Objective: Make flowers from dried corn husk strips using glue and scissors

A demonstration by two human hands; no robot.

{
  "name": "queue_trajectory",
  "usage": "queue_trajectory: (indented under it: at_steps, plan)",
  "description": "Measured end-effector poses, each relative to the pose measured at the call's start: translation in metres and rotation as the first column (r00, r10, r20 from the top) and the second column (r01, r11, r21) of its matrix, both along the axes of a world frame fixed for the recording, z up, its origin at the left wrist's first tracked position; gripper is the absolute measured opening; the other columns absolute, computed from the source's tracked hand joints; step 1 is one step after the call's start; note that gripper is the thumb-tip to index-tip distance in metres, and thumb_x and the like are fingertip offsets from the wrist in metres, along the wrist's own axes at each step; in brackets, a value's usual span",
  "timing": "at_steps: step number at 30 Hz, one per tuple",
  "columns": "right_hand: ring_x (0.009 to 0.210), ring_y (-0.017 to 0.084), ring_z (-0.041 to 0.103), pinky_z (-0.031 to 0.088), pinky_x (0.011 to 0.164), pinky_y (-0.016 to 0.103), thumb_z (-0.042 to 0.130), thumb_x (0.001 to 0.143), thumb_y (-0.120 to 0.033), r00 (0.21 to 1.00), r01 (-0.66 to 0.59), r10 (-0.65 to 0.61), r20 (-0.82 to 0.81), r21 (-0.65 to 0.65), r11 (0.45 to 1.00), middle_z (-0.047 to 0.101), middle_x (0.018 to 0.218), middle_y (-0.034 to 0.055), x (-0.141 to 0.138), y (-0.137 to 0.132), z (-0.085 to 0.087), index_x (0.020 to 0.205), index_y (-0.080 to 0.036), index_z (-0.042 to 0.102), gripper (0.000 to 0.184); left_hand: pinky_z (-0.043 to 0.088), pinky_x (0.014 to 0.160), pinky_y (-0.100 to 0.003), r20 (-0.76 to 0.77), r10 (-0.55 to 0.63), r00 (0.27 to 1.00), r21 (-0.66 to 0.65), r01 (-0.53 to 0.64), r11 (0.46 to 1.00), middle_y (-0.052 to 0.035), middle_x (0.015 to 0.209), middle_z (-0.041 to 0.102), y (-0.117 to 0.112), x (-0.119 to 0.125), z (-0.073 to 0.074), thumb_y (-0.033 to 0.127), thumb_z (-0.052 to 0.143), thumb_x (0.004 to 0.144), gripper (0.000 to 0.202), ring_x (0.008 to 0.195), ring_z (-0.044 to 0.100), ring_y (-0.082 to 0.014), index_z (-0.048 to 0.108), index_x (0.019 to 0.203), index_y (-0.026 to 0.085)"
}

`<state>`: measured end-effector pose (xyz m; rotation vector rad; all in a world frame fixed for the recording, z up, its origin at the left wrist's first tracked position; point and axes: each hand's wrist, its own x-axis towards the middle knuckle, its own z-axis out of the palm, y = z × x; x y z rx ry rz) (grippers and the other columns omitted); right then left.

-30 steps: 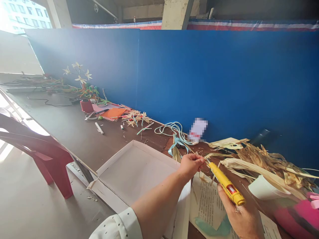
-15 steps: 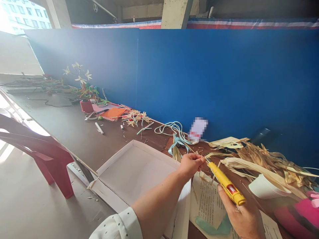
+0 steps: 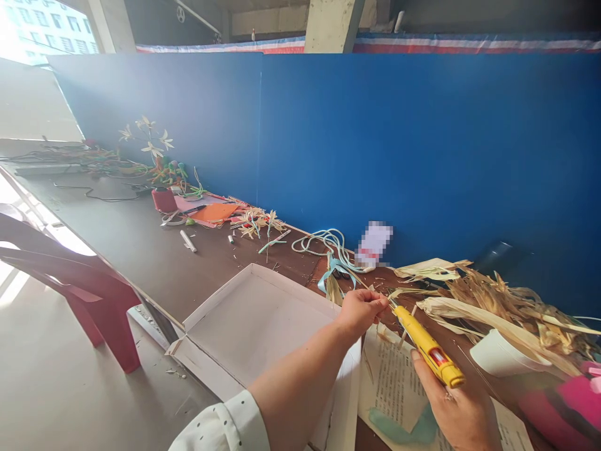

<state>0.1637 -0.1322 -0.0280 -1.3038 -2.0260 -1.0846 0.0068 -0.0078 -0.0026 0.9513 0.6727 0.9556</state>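
My right hand (image 3: 462, 407) is wrapped round a yellow glue gun (image 3: 428, 347), its nozzle pointing up and left. The nozzle tip sits right at the fingertips of my left hand (image 3: 362, 310). Those fingers are pinched together on something too thin to make out, perhaps a straw-coloured strip. Below the glue gun lie printed sheets of paper (image 3: 382, 388) with a pale green stain. Dried corn husks (image 3: 507, 307) are heaped to the right of both hands. A light blue ribbon (image 3: 335, 269) rests just beyond my left hand.
A shallow white box lid (image 3: 263, 319) lies under my left forearm. A white cup (image 3: 504, 354) is tipped among the husks, near a pink object (image 3: 558, 407). Blue panels (image 3: 422, 144) stand behind the table. Husk flowers (image 3: 256, 222) lie further left, and a red chair (image 3: 107, 300) stands beside the table.
Almost nothing differs. Both hands and the glue gun hold their places, with only a very slight shift of the whole view.
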Motion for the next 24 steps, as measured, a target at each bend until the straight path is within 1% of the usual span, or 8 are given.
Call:
queue_trajectory:
  at_steps: [6, 8, 12, 15, 19, 24]
  plan:
    - [0.077, 0.023, 0.062, 0.048, 0.074, 0.033, 0.051, 0.085, -0.024, 0.989, 0.014, -0.026, -0.144, -0.087, 0.996, 0.065, 0.076, 0.0091, -0.0008, 0.0004, 0.0020, 0.097, -0.020, 0.070, 0.022, 0.034, 0.047, -0.018, -0.011, 0.001, 1.000, -0.001, -0.001, 1.000, -0.0001, 0.060, 0.058, -0.0004, -0.0006, 0.0018, 0.020, 0.066, 0.074, 0.011, 0.048, 0.043, -0.0035, 0.064, 0.069, 0.010]
    - [0.077, 0.022, 0.062, 0.047, 0.074, 0.032, 0.051, 0.085, -0.022, 0.992, -0.001, -0.009, -0.129, -0.074, 0.997, 0.065, 0.077, 0.0086, -0.0013, 0.0005, 0.0025, 0.096, -0.020, 0.070, 0.022, 0.034, 0.047, -0.017, -0.015, 0.001, 1.000, 0.002, -0.001, 1.000, 0.0000, 0.061, 0.059, -0.0005, -0.0008, 0.0021, 0.020, 0.066, 0.074, 0.011, 0.048, 0.043, -0.0036, 0.064, 0.069, 0.011]
    - [0.070, 0.019, 0.060, 0.046, 0.073, 0.031, 0.051, 0.084, -0.014, 0.999, -0.018, 0.017, -0.035, -0.028, 0.999, 0.065, 0.075, 0.0074, -0.0010, 0.0006, 0.0017, 0.087, -0.020, 0.071, 0.021, 0.034, 0.047, -0.017, -0.010, 0.005, 1.000, 0.000, -0.005, 1.000, 0.0000, 0.060, 0.059, -0.0005, -0.0003, 0.0016, 0.024, 0.069, 0.072, 0.015, 0.048, 0.044, -0.0037, 0.063, 0.069, 0.010]
    - [0.072, 0.021, 0.061, 0.047, 0.073, 0.031, 0.053, 0.084, -0.018, 0.996, 0.002, -0.007, -0.091, -0.053, 0.999, 0.065, 0.074, 0.0081, -0.0009, 0.0005, 0.0024, 0.091, -0.020, 0.071, 0.020, 0.034, 0.047, -0.018, -0.008, 0.002, 1.000, -0.004, -0.002, 1.000, 0.0000, 0.060, 0.059, -0.0002, 0.0004, 0.0005, 0.025, 0.070, 0.072, 0.016, 0.048, 0.043, -0.0038, 0.063, 0.069, 0.010]
    - [0.079, 0.024, 0.062, 0.048, 0.073, 0.032, 0.053, 0.084, -0.023, 0.984, -0.006, -0.009, -0.179, -0.080, 0.997, 0.066, 0.076, 0.0087, -0.0020, 0.0004, 0.0049, 0.098, -0.021, 0.070, 0.022, 0.033, 0.047, -0.018, 0.019, -0.006, 1.000, 0.010, 0.006, 1.000, -0.0002, 0.060, 0.059, 0.0005, 0.0011, -0.0015, 0.027, 0.071, 0.071, 0.018, 0.048, 0.043, -0.0037, 0.064, 0.069, 0.011]
    - [0.079, 0.023, 0.062, 0.048, 0.074, 0.032, 0.053, 0.084, -0.023, 0.979, -0.001, -0.017, -0.202, -0.090, 0.996, 0.066, 0.077, 0.0084, -0.0013, 0.0003, 0.0046, 0.100, -0.022, 0.070, 0.024, 0.034, 0.047, -0.017, 0.005, -0.008, 1.000, 0.004, 0.008, 1.000, -0.0009, 0.063, 0.061, 0.0005, 0.0005, -0.0009, 0.032, 0.073, 0.070, 0.023, 0.049, 0.043, -0.0038, 0.065, 0.070, 0.011]
